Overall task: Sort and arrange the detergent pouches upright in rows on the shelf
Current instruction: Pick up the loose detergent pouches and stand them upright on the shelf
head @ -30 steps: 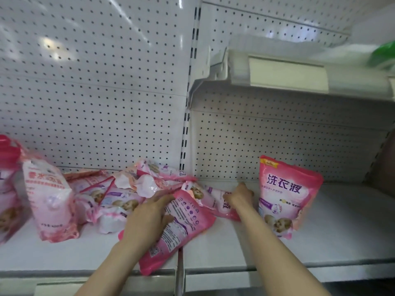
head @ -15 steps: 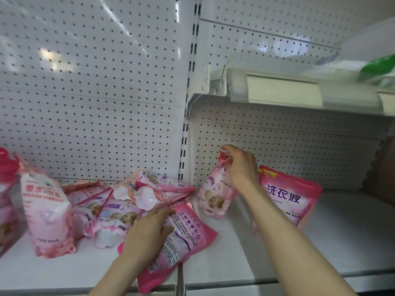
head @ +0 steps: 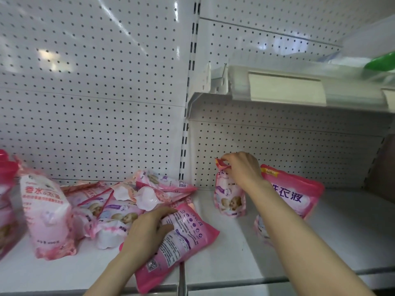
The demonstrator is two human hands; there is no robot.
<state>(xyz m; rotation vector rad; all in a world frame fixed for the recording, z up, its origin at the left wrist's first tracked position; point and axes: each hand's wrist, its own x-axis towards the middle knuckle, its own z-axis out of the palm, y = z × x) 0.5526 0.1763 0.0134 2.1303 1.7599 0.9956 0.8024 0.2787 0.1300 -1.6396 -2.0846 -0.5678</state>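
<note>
Pouches (head: 119,201) lie heaped on the shelf (head: 235,253) at the left. The right hand (head: 241,169) pinches the crumpled top of a small pouch (head: 229,197), which stands upright just beside a bigger pouch (head: 299,195) (half hidden by the forearm). The left hand (head: 147,229) grips a flat pouch (head: 181,238) at the front edge.

White pegboard back wall (head: 96,99), slotted metal upright (head: 190,67), upper shelf's label rail (head: 286,88)

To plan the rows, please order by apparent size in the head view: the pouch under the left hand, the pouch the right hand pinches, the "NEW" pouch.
1. Flat pouch under left hand, but nearest the camera.
2. "NEW" pouch, partly hidden by the forearm.
3. Small pouch pinched by right hand.
</note>
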